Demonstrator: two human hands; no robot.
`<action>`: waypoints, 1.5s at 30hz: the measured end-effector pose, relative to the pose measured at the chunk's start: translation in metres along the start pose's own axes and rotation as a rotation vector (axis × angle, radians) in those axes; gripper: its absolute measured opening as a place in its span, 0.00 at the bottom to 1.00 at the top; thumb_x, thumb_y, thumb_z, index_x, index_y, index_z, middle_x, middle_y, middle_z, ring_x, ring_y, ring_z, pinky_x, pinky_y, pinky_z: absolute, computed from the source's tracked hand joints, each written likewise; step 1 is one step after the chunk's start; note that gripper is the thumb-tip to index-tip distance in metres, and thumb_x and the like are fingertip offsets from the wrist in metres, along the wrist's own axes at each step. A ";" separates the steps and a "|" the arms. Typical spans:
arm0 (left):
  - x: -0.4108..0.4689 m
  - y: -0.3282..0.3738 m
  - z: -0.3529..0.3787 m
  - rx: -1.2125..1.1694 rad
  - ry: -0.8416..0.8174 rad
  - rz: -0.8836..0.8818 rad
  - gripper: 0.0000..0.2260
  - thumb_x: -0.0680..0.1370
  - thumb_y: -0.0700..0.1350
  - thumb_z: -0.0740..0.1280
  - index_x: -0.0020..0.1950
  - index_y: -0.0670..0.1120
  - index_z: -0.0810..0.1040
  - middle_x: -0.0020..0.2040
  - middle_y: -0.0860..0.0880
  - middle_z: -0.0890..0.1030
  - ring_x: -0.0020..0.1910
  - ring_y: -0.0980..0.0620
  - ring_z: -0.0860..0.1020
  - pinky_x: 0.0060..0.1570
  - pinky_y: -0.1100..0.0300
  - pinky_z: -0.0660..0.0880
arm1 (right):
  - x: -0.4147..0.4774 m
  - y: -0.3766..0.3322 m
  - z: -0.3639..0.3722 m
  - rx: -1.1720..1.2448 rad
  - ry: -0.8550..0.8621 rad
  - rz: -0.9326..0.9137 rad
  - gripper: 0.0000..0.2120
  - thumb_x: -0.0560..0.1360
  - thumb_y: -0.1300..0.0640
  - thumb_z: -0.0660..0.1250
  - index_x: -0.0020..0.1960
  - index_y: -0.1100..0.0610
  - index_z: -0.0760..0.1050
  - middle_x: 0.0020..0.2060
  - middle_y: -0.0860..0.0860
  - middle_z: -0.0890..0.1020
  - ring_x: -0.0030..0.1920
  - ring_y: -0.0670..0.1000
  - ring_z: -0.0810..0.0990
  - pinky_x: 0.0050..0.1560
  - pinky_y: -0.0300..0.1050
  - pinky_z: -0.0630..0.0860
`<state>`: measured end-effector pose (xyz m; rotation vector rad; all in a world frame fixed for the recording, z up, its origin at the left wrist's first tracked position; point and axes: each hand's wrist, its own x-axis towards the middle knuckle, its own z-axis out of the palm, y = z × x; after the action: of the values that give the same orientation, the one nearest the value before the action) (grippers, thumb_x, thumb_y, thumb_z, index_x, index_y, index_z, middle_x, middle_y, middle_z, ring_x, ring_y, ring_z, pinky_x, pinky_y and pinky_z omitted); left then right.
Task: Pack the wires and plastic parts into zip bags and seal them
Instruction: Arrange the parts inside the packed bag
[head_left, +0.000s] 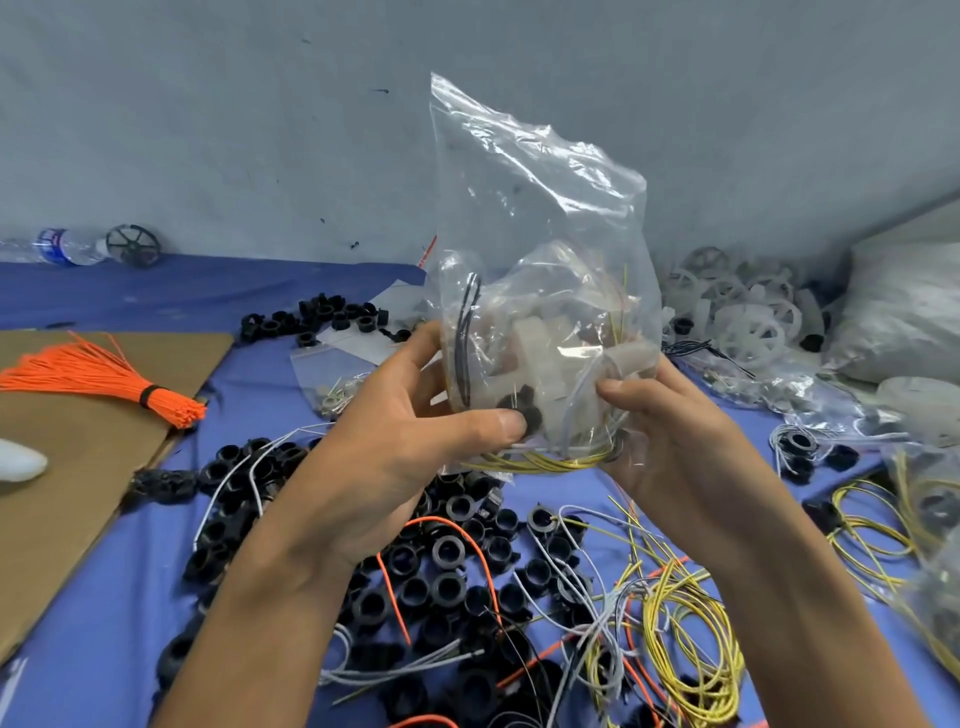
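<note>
Hands (415, 431) grip crinkled clear bag (535, 208).

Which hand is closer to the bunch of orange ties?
Left. The left hand holds the bag right of the orange ties; the right hand grips the bag's far side.

Head-worn, looking down, seemingly close

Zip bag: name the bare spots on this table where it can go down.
Bare blue cloth lies between the water bottle and the cardboard; the cardboard's near part, below the orange ties, is free too. Crowded: black rings and wires in front, white wheels at right.
</note>
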<state>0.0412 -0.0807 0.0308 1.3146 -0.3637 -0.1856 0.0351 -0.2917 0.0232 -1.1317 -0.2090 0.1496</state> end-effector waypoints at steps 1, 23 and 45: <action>0.000 0.000 0.000 0.011 0.011 0.006 0.27 0.67 0.35 0.74 0.63 0.52 0.77 0.57 0.46 0.85 0.52 0.46 0.85 0.46 0.62 0.80 | 0.000 0.000 0.000 0.000 -0.004 -0.003 0.16 0.72 0.61 0.66 0.59 0.63 0.74 0.56 0.56 0.83 0.52 0.53 0.81 0.49 0.46 0.81; 0.003 -0.008 -0.007 0.369 -0.045 0.091 0.30 0.70 0.33 0.74 0.66 0.57 0.75 0.56 0.47 0.83 0.55 0.47 0.83 0.55 0.54 0.81 | 0.001 0.005 -0.001 -0.146 -0.044 -0.153 0.21 0.75 0.60 0.65 0.68 0.57 0.74 0.63 0.60 0.79 0.66 0.65 0.75 0.67 0.64 0.69; -0.009 -0.004 0.039 0.657 0.151 0.337 0.11 0.74 0.52 0.73 0.55 0.62 0.81 0.54 0.65 0.80 0.56 0.66 0.77 0.52 0.75 0.69 | 0.001 0.009 0.002 0.246 -0.028 -0.076 0.20 0.77 0.48 0.65 0.61 0.61 0.79 0.57 0.60 0.82 0.56 0.58 0.81 0.55 0.52 0.78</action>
<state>0.0188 -0.1137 0.0332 1.8716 -0.5358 0.3456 0.0353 -0.2857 0.0161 -0.8765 -0.2515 0.1200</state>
